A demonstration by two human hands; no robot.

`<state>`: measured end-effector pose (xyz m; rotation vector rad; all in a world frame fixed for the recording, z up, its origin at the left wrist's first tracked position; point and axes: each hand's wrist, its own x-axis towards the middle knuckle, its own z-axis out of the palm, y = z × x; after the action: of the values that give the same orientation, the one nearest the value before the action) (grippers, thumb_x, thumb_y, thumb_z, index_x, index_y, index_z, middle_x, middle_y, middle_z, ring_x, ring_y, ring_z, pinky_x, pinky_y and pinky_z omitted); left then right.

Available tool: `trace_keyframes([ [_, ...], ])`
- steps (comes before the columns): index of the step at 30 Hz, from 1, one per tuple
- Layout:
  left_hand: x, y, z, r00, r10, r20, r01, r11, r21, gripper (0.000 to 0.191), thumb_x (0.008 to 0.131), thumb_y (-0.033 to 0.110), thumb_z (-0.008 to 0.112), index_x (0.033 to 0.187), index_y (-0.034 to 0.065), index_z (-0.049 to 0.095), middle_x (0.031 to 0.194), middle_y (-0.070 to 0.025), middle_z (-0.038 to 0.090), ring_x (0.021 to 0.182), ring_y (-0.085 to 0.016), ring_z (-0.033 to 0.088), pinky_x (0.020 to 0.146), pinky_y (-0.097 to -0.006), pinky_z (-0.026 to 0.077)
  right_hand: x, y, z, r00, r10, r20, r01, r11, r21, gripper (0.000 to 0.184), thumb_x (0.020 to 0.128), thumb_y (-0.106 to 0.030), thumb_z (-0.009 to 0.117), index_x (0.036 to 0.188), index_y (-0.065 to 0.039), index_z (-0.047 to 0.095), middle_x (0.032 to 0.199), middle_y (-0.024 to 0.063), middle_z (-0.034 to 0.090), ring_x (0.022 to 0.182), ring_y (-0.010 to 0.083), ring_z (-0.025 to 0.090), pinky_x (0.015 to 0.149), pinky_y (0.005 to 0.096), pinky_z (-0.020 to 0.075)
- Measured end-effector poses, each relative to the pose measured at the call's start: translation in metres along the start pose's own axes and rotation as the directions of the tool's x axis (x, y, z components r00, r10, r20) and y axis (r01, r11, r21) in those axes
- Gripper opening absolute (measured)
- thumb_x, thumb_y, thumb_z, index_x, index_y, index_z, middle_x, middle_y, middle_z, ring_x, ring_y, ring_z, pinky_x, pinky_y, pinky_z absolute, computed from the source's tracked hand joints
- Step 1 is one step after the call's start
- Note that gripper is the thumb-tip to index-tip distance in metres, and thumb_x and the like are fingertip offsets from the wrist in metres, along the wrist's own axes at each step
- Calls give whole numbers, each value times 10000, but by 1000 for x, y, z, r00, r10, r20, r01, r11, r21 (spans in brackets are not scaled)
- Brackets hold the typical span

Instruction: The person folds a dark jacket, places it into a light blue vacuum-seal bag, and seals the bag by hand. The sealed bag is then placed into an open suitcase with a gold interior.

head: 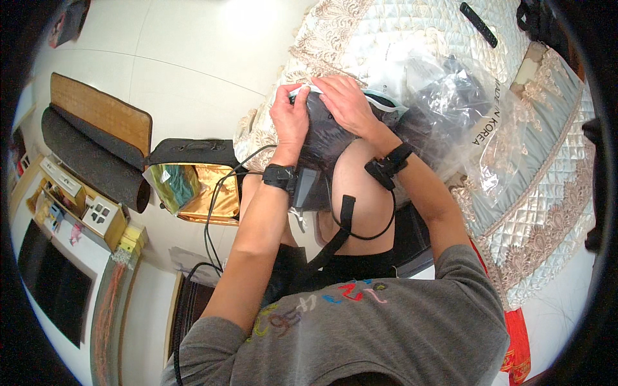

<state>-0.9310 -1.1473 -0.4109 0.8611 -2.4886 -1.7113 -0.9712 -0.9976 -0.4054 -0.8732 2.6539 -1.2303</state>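
A clear plastic zip bag with dark folded contents rests across my lap, its white-edged opening turned away from me. At the left end of that edge, my left hand pinches the plastic between thumb and fingers. Close beside it, my right hand holds the same edge, with its fingers laid over the rim. Right of my right hand the white edge stands apart from the bag's other side, showing a gap. A larger clear plastic bag, bearing printed writing and holding something dark, lies on the bed to the right.
The quilted bedspread has lace trim; a black remote control lies on it. On the floor, an open suitcase with gold lining holds a bagged green item. A rolled dark mat is beyond. Cables run from my wrist straps.
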Motion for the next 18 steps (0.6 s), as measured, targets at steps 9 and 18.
trace_keyframes([
  [9, 8, -7, -14, 971, -136, 195, 193, 932, -306, 116, 891, 84, 671, 956, -6, 640, 880, -23, 656, 775, -55, 542, 693, -207, 452, 19, 8, 8, 996, 14, 90, -23, 995, 93, 270, 885, -187, 592, 1123, -72, 645, 988, 75, 611, 972, 258, 546, 879, 378, 410],
  [18, 8, -7, -16, 966, -126, 224, 202, 912, -358, 110, 946, 122, 606, 947, 11, 601, 889, -2, 622, 800, -50, 514, 713, -211, 440, 29, 17, 19, 994, 10, 113, -31, 982, 188, 207, 866, -245, 612, 951, -77, 698, 885, 42, 628, 918, 241, 552, 852, 372, 412],
])
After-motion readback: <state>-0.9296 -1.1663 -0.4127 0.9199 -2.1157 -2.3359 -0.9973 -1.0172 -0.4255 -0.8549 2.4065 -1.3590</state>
